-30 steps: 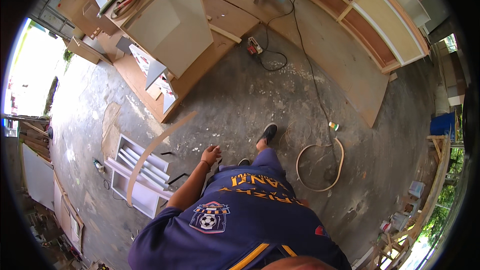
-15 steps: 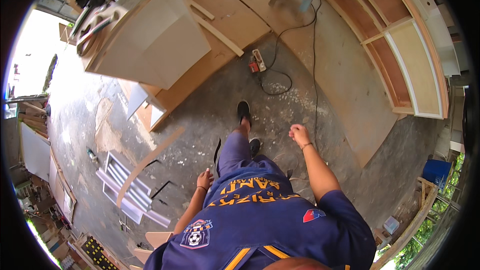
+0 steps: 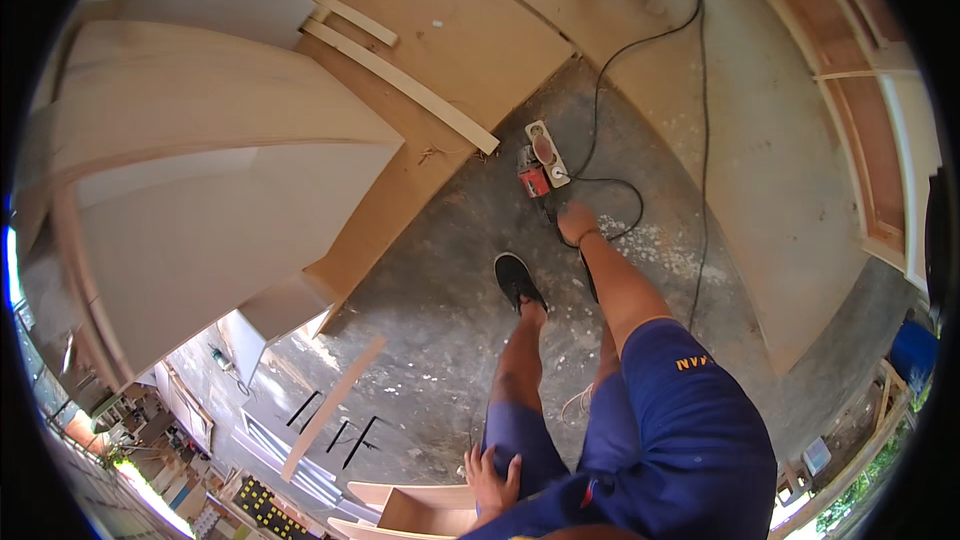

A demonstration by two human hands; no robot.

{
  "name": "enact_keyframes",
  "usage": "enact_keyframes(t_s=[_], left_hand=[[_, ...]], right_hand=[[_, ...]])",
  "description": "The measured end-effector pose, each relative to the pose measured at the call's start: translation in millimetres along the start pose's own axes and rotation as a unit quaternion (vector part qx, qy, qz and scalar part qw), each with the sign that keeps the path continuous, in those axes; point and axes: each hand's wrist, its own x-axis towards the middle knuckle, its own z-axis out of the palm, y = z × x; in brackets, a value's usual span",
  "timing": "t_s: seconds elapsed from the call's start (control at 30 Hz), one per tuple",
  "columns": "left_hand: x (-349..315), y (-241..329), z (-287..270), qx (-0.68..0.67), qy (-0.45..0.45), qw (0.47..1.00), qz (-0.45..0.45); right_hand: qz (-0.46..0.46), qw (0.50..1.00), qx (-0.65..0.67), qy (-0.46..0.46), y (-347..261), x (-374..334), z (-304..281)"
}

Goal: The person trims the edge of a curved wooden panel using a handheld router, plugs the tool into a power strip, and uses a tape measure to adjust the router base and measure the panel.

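My right arm stretches down toward a small red and grey power tool point(image 3: 532, 178), which looks like an angle grinder and lies against a white power strip point(image 3: 556, 176). My right hand point(image 3: 577, 223) is just beside the tool's rear end and the black cord. Its fingers are blurred and turned away, so whether they touch the tool is unclear. My left hand point(image 3: 490, 475) rests with spread fingers against my left thigh, holding nothing.
A large pale wooden cabinet piece point(image 3: 220, 230) stands at left on a brown board point(image 3: 400, 170). Wooden strips point(image 3: 420, 90) lie on that board. A black cable point(image 3: 703, 140) crosses another board point(image 3: 760, 230) at right. Black clamps point(image 3: 355, 440) and a drawer-like box point(image 3: 425, 510) are at lower left.
I have bent forward and come closer to the power tool. My right hand has reached down and forward to it. My left hand has come onto my thigh.
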Motion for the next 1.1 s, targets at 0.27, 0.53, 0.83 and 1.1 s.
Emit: enact_keyframes(t_s=[0.27,0.53,0.83,1.1], left_hand=[[-20.0,10.3,47.9,-0.048,0.029,0.998,-0.028],[35.9,74.2,34.5,0.024,-0.036,0.997,0.069],[232.3,219.2,105.4,-0.651,-0.271,0.701,-0.105],[222.5,265.1,28.1,-0.378,-0.050,0.909,0.168]], right_hand=[[-0.060,0.981,-0.181,0.045,23.0,147.0,44.7],[-0.004,0.999,-0.030,-0.040,60.0,58.6,-11.3],[-0.103,0.941,0.183,-0.267,29.1,-127.6,-141.3],[-0.234,0.948,0.077,-0.203,-9.5,-172.0,-166.0]])
